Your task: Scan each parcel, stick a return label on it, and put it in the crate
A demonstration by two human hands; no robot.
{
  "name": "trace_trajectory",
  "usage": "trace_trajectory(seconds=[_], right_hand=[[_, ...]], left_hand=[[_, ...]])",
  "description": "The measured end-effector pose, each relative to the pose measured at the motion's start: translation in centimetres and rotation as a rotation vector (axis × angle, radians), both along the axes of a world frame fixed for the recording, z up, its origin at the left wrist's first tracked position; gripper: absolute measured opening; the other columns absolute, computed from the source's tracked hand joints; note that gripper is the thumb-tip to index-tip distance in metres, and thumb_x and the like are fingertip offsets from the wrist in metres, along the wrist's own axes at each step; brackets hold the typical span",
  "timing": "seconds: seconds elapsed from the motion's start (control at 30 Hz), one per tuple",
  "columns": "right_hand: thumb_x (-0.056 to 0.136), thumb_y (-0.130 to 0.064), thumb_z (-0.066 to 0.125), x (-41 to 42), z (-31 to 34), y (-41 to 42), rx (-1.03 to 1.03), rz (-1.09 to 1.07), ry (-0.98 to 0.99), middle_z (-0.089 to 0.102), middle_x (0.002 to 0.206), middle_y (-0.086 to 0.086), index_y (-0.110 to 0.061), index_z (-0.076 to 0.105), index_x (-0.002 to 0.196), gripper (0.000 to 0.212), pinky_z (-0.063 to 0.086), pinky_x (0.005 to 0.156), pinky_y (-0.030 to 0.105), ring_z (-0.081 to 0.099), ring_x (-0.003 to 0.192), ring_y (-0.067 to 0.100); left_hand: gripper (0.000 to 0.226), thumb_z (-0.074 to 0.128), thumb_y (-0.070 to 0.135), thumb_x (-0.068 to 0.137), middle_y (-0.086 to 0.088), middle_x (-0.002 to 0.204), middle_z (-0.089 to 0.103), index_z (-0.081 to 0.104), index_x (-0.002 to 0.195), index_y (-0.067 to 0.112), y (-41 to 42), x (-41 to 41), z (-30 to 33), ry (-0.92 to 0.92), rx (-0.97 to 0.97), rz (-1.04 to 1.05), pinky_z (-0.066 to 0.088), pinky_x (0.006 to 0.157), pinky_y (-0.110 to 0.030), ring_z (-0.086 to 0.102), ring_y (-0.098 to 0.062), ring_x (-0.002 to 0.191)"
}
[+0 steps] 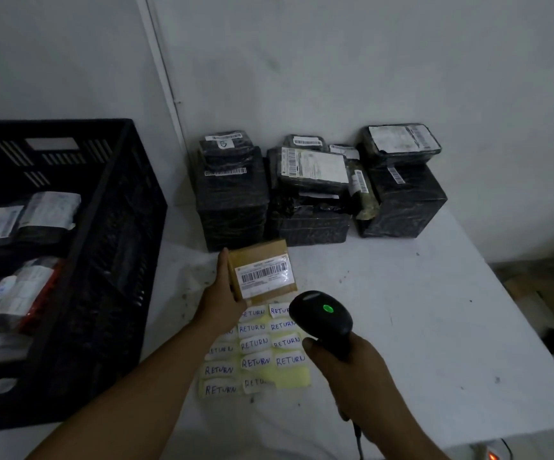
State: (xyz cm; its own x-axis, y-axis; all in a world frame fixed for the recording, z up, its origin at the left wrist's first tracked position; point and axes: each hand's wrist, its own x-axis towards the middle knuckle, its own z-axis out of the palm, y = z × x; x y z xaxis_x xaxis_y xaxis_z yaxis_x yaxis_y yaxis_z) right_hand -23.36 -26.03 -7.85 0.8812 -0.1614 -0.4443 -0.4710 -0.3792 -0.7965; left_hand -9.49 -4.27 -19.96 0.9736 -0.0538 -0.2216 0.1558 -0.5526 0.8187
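A small brown parcel [262,275] with a white barcode label is held just above the table by my left hand [223,293], thumb along its left edge. My right hand [345,366] grips a black barcode scanner [322,315] by the handle; its head points at the parcel from the near side and a green light glows on top. Under both lies a yellow sheet of handwritten RETURN labels [255,360]. The black crate [109,234] stands at the left with several parcels inside.
Several black-wrapped parcels [308,194] with barcode labels are stacked against the wall at the back of the white table [435,310]. The table's right edge drops off to a floor with cardboard. The scanner's cable hangs off the near edge.
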Motion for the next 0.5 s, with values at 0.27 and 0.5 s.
trace_trajectory(seconds=[0.27,0.5], right_hand=[[0.088,-0.041,0.068,0.9,-2.3,-0.6,-0.07,0.001,-0.039,0.058,0.052,-0.005,-0.019,0.061,0.081,0.024,0.044,0.048,0.022,0.051,0.042,0.004],[0.086,-0.032,0.071,4.8,-9.1,-3.5,-0.267,-0.139,-0.069,0.063,0.088,-0.001,-0.019,0.05,0.112,0.035,0.044,0.055,0.024,0.063,0.072,0.012]], left_hand=[[0.119,0.076,0.021,0.085,0.0,0.139,0.055,-0.021,0.151,0.043,0.0,0.3,0.2,0.018,-0.004,-0.001,0.05,0.088,-0.03,0.06,-0.016,0.108],[0.127,0.078,0.021,0.083,-0.003,0.133,0.06,-0.03,0.147,0.041,0.8,2.0,0.1,0.11,0.082,-0.069,0.045,0.056,-0.013,0.063,-0.009,0.086]])
